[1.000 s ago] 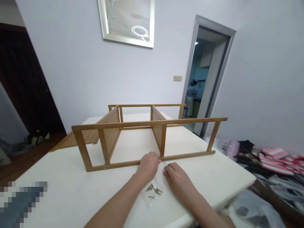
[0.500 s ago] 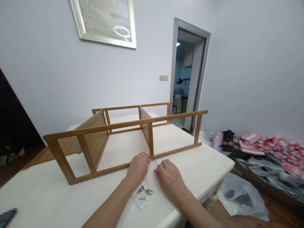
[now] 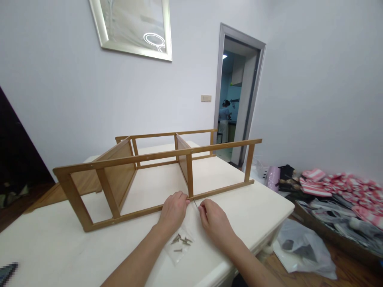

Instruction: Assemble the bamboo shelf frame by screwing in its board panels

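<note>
A wooden shelf frame (image 3: 155, 157) lies on its side on the white table (image 3: 257, 207). My left hand (image 3: 172, 210) rests against the frame's near bottom rail, by the middle upright, its fingers curled on the rail. My right hand (image 3: 214, 219) is just to the right of it and pinches a thin metal tool (image 3: 195, 204) whose tip points at the joint. A small clear bag with several screws (image 3: 181, 240) on it lies on the table between my forearms.
The table's right edge is close to my right arm. A plastic bag (image 3: 305, 249) lies on the wooden floor below it. Striped cloths and clutter (image 3: 332, 185) are piled at the right. Through the open doorway (image 3: 236, 103) a person stands far off.
The view swung to the right a second ago and has since held. My right hand shifted slightly right at the joint; my left hand stayed on the rail.
</note>
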The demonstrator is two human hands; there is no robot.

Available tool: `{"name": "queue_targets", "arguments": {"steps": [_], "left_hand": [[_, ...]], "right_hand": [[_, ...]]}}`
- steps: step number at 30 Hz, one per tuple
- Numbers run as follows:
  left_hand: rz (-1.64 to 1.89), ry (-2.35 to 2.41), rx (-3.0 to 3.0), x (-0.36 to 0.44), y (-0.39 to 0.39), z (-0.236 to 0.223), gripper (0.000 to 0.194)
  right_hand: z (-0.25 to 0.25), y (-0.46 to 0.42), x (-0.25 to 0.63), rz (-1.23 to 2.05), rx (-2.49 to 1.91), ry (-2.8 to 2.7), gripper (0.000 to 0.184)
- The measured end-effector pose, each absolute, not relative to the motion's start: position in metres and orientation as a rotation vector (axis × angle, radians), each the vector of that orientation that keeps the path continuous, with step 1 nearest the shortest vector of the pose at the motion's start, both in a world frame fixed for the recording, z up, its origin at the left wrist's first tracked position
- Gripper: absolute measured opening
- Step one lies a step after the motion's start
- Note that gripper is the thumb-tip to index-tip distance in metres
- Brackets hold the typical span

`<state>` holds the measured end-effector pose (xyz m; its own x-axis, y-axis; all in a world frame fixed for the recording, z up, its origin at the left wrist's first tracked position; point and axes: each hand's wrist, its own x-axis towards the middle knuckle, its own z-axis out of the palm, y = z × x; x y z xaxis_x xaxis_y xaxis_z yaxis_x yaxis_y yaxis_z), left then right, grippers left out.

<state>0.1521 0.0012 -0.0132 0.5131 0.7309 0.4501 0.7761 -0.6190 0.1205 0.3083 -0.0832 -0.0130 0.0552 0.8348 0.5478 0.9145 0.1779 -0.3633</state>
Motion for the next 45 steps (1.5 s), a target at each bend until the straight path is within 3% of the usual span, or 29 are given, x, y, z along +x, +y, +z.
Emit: {"name": "queue_targets", "arguments": {"steps": [11,26,32,39,45], "left_hand": [[-0.739,-1.313,-2.628,0.1521,0.003,-0.0168,0.016],[-0.754,-1.304,-2.617,0.1524,0.0017,-0.0158,0.016],[-0.764,-1.298,-2.613,0.1523,0.0022,-0.017,0.015],[-0.771,-1.276,-2.611,0.1517,0.0019,-0.0172,0.016],[-0.782,-1.269,-2.6,0.1515,0.0005,-0.016,0.017]], "right_hand": [[-0.017,-0.0879,0.3098,-0.542,-1.506,-1.839,0.013],[-0.0173,-0.0901,0.3109,-0.707,-1.534,-1.936,0.015],[-0.0185,-0.089,0.3087,-0.651,-1.565,-1.924,0.021],[-0.0146,-0.086,0.307,-0.285,-1.648,-1.956,0.027],[-0.0165,-0.0883,0.3089,-0.206,-1.601,-1.894,0.015]]}}
